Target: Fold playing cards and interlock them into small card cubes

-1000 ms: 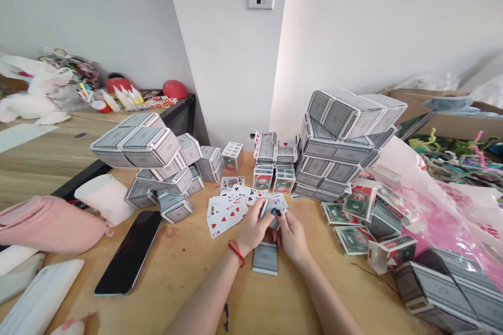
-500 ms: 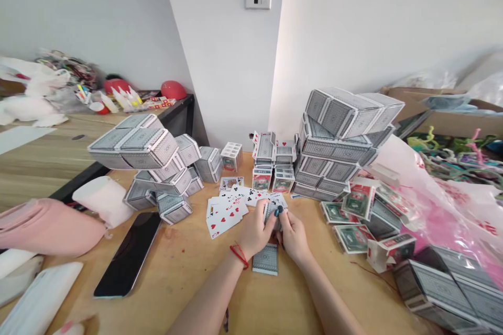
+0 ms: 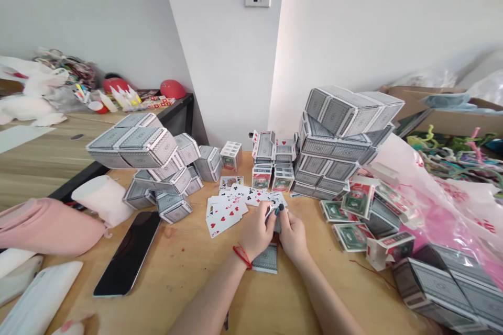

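Note:
My left hand (image 3: 260, 230), with a red string bracelet at its wrist, pinches a grey-patterned playing card (image 3: 270, 211) together with my right hand (image 3: 293, 235). The card looks bent, with a pale edge curling up between the fingers; the hands cover most of it. Dark nail polish shows on the thumbs, which meet over the card. Just below the hands, a grey-backed card stack (image 3: 265, 260) lies face down, partly covered by my left wrist. Beyond them, loose face-up cards (image 3: 228, 215) are fanned out on the wooden table (image 3: 188, 272).
Blocks of folded cards rise in a left pile (image 3: 149, 149) and a taller right pile (image 3: 338, 152). Green-and-red card boxes (image 3: 352, 237) lie at right beside pink plastic (image 3: 444, 209). A black phone (image 3: 128, 254) rests at left, near a pink roll (image 3: 51, 227).
The card between my hands has gone from showing its flat patterned back to being bent, with a pale edge raised. My left hand has shifted slightly.

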### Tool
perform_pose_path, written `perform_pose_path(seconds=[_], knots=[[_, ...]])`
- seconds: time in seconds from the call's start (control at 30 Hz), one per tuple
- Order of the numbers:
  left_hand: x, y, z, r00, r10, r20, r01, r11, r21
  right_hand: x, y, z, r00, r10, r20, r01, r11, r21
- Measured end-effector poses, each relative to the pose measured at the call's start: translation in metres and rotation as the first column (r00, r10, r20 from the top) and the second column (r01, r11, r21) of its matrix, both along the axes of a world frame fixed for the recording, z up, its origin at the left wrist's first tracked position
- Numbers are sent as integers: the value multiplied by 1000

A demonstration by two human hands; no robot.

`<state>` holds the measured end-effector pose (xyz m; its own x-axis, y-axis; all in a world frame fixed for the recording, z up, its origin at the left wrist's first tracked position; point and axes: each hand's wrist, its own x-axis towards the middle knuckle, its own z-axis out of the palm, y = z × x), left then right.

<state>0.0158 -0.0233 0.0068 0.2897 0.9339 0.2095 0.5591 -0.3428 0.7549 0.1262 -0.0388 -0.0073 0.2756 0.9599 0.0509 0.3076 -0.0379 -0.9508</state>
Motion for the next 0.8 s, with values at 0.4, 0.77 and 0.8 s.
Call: perform_pose_path(seconds=[0.4, 0.77, 0.8], knots=[[2, 5, -2, 988, 152, 17, -151, 988, -44, -5, -4, -5, 895, -116, 431, 62, 989, 137], [4, 3, -2, 977, 187, -104, -175, 978, 116, -6, -2, -2, 955, -74, 287, 57, 996, 69], [4, 2, -3, 977, 184, -104, -171, 977, 128, -7, -2, -2, 961, -72, 266, 58, 996, 61]])
